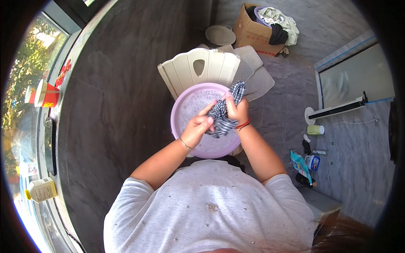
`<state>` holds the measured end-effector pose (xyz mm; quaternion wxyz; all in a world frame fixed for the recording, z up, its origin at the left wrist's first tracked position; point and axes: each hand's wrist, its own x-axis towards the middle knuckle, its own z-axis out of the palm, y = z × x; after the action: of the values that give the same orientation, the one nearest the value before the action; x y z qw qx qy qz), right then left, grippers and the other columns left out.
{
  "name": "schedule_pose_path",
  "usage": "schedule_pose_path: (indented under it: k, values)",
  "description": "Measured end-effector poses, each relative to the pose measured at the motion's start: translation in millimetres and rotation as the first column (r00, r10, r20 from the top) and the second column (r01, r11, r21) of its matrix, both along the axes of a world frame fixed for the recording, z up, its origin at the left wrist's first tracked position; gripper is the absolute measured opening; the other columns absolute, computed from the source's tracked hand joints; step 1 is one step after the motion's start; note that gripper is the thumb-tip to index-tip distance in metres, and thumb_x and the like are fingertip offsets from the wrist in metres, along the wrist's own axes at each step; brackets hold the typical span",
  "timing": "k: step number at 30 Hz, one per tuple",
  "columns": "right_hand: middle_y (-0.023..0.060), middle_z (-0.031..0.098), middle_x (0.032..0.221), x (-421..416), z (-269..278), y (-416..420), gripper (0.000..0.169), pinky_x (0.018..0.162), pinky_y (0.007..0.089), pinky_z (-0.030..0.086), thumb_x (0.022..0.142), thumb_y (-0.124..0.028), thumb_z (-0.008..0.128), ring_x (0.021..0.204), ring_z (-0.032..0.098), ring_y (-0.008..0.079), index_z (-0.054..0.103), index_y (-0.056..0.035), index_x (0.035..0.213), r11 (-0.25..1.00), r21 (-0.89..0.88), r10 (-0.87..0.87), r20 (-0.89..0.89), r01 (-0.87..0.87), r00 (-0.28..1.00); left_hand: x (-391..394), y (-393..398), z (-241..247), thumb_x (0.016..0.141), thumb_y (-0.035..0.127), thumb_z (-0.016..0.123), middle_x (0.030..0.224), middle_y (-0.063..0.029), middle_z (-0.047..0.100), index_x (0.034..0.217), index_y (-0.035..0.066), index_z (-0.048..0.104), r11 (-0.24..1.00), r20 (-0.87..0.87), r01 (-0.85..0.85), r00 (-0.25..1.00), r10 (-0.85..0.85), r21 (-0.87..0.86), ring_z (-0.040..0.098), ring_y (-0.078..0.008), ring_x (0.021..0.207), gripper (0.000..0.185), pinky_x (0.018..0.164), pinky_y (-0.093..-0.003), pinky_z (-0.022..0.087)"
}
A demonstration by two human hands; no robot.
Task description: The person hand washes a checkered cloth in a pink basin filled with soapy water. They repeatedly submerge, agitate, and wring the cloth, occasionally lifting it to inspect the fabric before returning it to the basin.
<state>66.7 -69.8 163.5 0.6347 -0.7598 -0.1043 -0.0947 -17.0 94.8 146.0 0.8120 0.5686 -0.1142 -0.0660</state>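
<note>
Over a round lilac plastic basin [173, 118] of sudsy water, a wet black-and-white checked cloth [224, 125] is bunched between both hands. My left hand [200, 124], with a bangle at the wrist, grips the cloth's lower left part between thumb and fingers. My right hand [236, 109], wearing a red cord bracelet, is closed around its upper part, and a fold sticks up above that fist. The cloth's lower end is a little blurred. Foam and bubbles cover much of the water.
Behind the basin stands a cream plastic chair back [180, 71]. Farther off are flat grey mats [261, 83], a round dish [220, 35] and a cardboard box [250, 36] holding clothes. Bottles and packets, including a teal pouch [300, 164], lie at right. Paper cups [47, 95] stand on the left windowsill.
</note>
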Motion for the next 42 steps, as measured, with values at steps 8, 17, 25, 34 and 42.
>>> schedule_pose_path:
  k: [8, 17, 25, 34, 42]
  values:
    - [0.0128, 0.061, 0.08, -26.7, 61.2, 14.2, 0.014, 0.068, 0.044, 0.046, 0.071, -0.014, 0.067, 0.076, 0.058, 0.0349, 0.061, -0.0041, 0.079, 0.914, -0.403, 0.186, 0.528, 0.051, 0.828, -24.4, -8.2, 14.5, 0.076, 0.018, 0.08, 0.127, -0.0105, 0.051, 0.135, 0.015, 0.033, 0.859, -0.509, -0.106, 0.839, -0.193, -0.501, 0.054, -0.0258, 0.117, 0.076, 0.079, -0.0378, 0.055]
    - [0.0217, 0.061, 0.072, -36.7, 38.1, 14.3, 0.025, 0.062, 0.046, 0.046, 0.087, -0.023, 0.06, 0.069, 0.059, 0.0412, 0.061, -0.0001, 0.077, 0.933, -0.356, 0.147, 0.26, -0.046, 0.954, -16.4, 2.1, -8.9, 0.068, 0.006, 0.073, 0.09, -0.0088, 0.067, 0.109, 0.007, 0.056, 0.881, -0.016, -0.023, 0.999, 0.035, 0.473, 0.067, -0.0248, 0.082, 0.044, 0.073, -0.0337, 0.052]
    - [0.0299, 0.062, 0.077, -45.0, -46.7, -7.0, 0.046, 0.07, 0.0485, 0.046, 0.089, -0.037, 0.054, 0.078, 0.061, 0.0457, 0.063, 0.007, 0.08, 0.91, -0.404, -0.07, -0.376, -0.095, 0.924, -13.3, 13.2, -18.5, 0.07, 0.008, 0.068, 0.089, -0.0231, 0.065, 0.095, 0.004, 0.061, 0.501, 0.148, -0.084, 0.985, -0.089, 0.861, 0.063, -0.0405, 0.084, 0.026, 0.073, -0.0448, 0.051]
    - [0.0105, 0.065, 0.081, -51.3, -131.8, -32.0, 0.035, 0.061, 0.0349, 0.051, 0.086, -0.03, 0.056, 0.068, 0.063, 0.0209, 0.065, 0.0037, 0.092, 0.884, 0.303, 0.162, -0.913, 0.356, 0.375, -0.9, -8.4, -52.4, 0.069, 0.005, 0.067, 0.089, -0.0165, 0.064, 0.102, 0.007, 0.06, 0.275, 0.243, -0.171, 0.936, -0.253, 0.946, 0.063, -0.0373, 0.082, 0.034, 0.075, -0.0453, 0.051]
    - [0.0103, 0.069, 0.094, -51.2, -115.2, -80.0, 0.035, 0.073, 0.0392, 0.056, 0.091, -0.031, 0.05, 0.08, 0.068, 0.0252, 0.065, -0.001, 0.103, 0.535, 0.621, 0.3, -0.773, 0.573, 0.558, -8.4, -9.5, -32.5, 0.067, 0.002, 0.072, 0.116, -0.0189, 0.057, 0.119, 0.004, 0.051, 0.415, 0.405, -0.376, 0.914, 0.02, 0.828, 0.054, -0.0378, 0.11, 0.056, 0.095, -0.0445, 0.043]
